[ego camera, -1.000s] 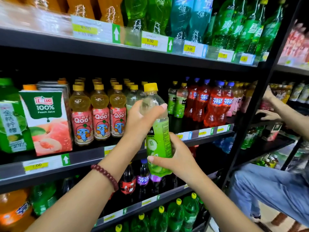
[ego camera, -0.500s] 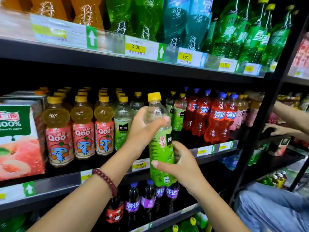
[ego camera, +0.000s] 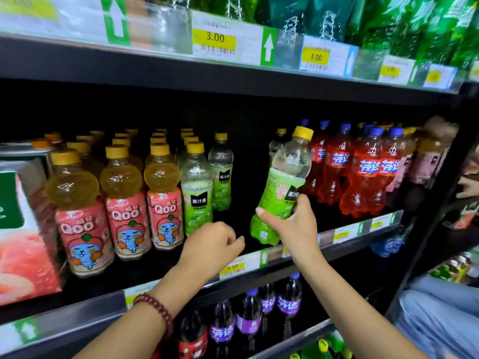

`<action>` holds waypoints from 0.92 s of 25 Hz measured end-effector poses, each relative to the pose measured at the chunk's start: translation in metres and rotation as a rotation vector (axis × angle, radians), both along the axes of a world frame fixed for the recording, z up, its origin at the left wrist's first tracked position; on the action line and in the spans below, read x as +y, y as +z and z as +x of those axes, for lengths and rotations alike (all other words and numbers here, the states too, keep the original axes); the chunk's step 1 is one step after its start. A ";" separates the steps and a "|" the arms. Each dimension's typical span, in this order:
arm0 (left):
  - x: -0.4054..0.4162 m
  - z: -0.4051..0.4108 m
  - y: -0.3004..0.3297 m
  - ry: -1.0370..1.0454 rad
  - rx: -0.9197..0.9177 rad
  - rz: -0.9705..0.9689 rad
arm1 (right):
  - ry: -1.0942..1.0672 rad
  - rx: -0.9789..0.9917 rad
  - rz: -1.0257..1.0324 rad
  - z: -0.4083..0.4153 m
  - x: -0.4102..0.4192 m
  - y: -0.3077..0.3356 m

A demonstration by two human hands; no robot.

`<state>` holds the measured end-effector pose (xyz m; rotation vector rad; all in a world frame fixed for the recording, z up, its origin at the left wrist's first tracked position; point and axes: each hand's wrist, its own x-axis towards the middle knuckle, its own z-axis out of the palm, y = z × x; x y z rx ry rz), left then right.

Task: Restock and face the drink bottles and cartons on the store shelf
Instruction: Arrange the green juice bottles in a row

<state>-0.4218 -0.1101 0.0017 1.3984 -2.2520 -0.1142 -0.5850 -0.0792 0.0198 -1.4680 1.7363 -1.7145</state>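
My right hand (ego camera: 294,224) grips the lower part of a green-labelled juice bottle (ego camera: 283,185) with a yellow cap, tilted to the right over a gap in the middle shelf (ego camera: 344,233). My left hand (ego camera: 215,244), fingers loosely curled and holding nothing, hovers at the shelf front left of that bottle. Two matching green bottles (ego camera: 197,187) stand one behind the other left of the gap. Rows of yellow Qoo bottles (ego camera: 124,203) fill the shelf further left. Red soda bottles (ego camera: 363,172) stand on the right.
A peach juice carton (ego camera: 23,242) stands at the far left. Purple and dark soda bottles (ego camera: 248,314) fill the shelf below. Price tags (ego camera: 215,40) line the upper shelf under large bottles. Another person's jeans (ego camera: 440,314) and hand (ego camera: 469,187) are at the right.
My left hand let go of the green bottle's neck and dropped to the shelf front. My right hand alone carried the bottle right and into the shelf, tilting it. The view moved closer.
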 end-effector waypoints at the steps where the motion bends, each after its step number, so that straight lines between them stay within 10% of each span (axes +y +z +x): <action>1: -0.003 -0.001 -0.001 -0.025 -0.004 0.008 | -0.022 0.043 0.025 0.001 -0.007 0.000; 23: -0.021 -0.002 -0.012 -0.255 0.072 0.308 | 0.229 0.220 0.372 0.008 -0.069 -0.016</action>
